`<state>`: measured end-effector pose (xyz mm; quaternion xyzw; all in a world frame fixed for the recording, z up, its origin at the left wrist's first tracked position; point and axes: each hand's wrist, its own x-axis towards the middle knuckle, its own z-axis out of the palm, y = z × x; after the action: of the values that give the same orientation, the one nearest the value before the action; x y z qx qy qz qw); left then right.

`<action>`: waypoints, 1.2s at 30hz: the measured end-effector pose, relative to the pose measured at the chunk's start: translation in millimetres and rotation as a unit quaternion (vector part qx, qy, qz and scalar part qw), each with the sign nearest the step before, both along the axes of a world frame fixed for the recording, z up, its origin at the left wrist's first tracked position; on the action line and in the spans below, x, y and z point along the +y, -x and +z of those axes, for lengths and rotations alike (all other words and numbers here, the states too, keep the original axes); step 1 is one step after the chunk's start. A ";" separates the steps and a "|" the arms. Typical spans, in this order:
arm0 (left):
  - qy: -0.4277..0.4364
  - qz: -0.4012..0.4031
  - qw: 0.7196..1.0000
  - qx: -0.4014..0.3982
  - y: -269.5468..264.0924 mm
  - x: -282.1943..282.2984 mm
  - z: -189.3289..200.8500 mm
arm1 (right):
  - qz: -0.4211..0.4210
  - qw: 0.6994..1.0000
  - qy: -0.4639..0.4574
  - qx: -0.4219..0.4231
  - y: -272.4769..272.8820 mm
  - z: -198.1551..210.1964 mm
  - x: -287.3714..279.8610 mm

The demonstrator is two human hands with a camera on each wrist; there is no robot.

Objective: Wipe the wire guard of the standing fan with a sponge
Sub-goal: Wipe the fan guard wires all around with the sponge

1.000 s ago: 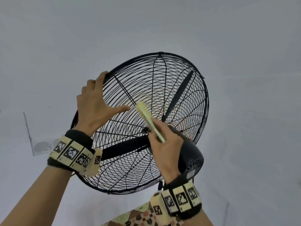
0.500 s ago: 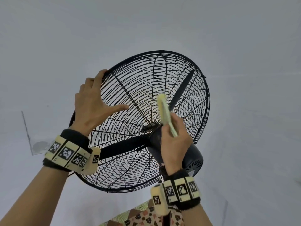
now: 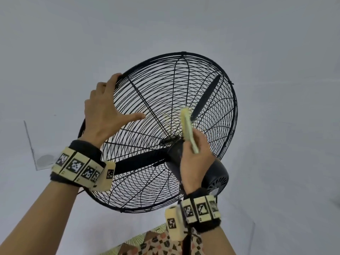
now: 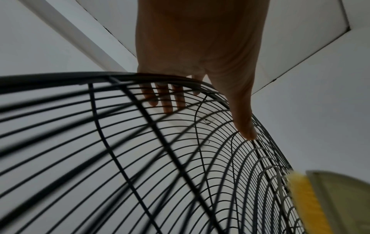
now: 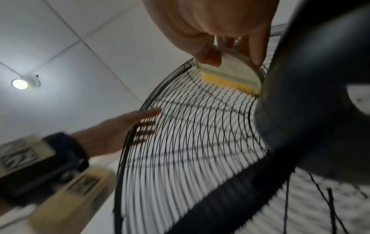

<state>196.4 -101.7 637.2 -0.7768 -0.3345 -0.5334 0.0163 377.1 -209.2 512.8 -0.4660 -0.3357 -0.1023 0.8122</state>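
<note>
Right hand (image 3: 195,163): sponge (image 3: 186,126) on wire guard (image 3: 156,92)

fan (image 3: 219,170) 1 | wire guard (image 3: 165,85) 1 | sponge (image 3: 187,126) 1 | hands 2 — left hand (image 3: 103,115), right hand (image 3: 195,162) | ceiling lamp (image 5: 20,83) 1

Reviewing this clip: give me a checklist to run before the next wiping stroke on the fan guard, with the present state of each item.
1. Left hand steadying the wire guard, fingers hooked over its rim: ok.
2. Right hand gripping the sponge between thumb and fingers: ok.
3. Sponge's yellow side against the wires, beside the motor housing: ok.
4. Blades at rest, sharp in the head view: ok.
5. Dust left on the wires: cannot tell.
</note>
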 end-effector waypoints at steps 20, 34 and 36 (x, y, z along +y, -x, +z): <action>-0.010 0.011 1.000 0.004 -0.7 -1.7 -2.6 | 0.040 0.997 -0.043 0.049 1.4 -5.4 -4.2; -0.007 0.009 1.000 -0.008 -2.2 -4.6 -4.7 | 0.023 0.998 0.021 0.062 -4.1 1.3 -7.9; -0.001 0.007 1.000 -0.013 -1.4 -3.4 -4.8 | 0.042 0.994 0.101 0.001 7.1 -7.4 -3.4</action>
<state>197.8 -105.1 632.4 -0.7675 -0.3394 -0.5435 0.0167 370.0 -212.6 505.4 -0.5314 -0.3630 -0.0327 0.7647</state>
